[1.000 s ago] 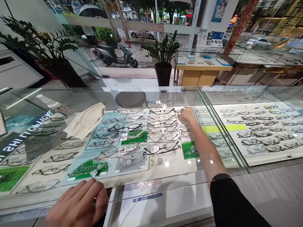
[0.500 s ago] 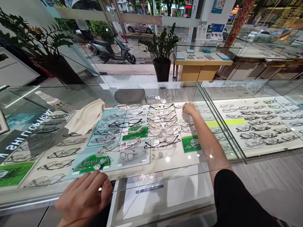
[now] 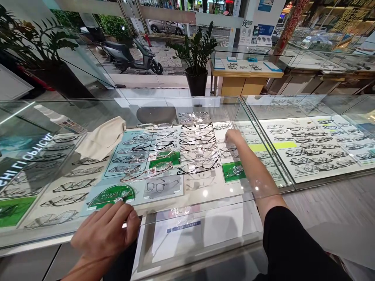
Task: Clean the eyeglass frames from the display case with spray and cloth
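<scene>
My left hand [image 3: 107,230] is curled into a loose fist, knuckles up, at the near edge of the glass counter. A green fan-shaped card [image 3: 113,194] lies just beyond it. I see no object in this hand, though its palm is hidden. My right hand [image 3: 233,137] reaches over the counter at arm's length, fingers closed and pointing away. Whatever its fingertips hold is too small or hidden. Left of it runs a column of dark-framed eyeglasses [image 3: 198,167]. Nearer me, below that hand, is a green card [image 3: 233,171] with a white round logo.
A beige cloth [image 3: 101,138] and a white spray bottle [image 3: 60,119] are on the left. More eyeglasses fill the right-hand glass case [image 3: 316,150]. A drawer [image 3: 202,234] with papers extends below the front edge. Beyond the counter are a chair back [image 3: 156,114] and potted plant [image 3: 197,84].
The view has shifted slightly, so the counter appears farther left and higher. My right hand has come a little nearer the logo card. My left hand stays curled, almost in the same place.
</scene>
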Demonstrator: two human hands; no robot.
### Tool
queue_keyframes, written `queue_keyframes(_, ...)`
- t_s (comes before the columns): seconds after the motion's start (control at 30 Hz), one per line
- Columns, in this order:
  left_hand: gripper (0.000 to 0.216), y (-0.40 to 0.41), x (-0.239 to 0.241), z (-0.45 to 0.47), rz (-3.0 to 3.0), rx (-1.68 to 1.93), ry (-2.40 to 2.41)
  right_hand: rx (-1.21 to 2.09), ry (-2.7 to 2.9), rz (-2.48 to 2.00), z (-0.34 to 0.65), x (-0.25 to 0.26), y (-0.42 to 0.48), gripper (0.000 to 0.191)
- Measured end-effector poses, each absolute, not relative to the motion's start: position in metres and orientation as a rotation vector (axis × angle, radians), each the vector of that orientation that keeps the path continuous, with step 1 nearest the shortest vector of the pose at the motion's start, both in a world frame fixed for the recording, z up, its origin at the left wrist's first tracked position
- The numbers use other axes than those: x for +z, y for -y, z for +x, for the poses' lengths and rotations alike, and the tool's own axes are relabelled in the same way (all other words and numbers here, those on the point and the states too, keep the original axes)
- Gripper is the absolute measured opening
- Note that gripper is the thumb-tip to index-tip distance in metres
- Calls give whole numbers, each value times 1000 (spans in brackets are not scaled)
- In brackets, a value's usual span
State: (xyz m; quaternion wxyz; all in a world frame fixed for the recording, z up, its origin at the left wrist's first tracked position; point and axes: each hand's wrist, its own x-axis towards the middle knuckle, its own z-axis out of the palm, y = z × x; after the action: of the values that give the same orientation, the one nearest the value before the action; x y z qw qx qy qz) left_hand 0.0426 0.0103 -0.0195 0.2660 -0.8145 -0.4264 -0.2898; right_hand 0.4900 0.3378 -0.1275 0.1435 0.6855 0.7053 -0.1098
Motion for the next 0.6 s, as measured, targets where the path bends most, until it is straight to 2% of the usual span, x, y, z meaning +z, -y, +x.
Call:
queue_keyframes(0.37,26,-10,-19,40,-2236,-759,1165,-215,-2105,2122,483,-140,-362,29)
queue_keyframes(0.6,27,-9,-18,43,-2208,-749,1151,-295,-2060,2115,487,-124,-350,42)
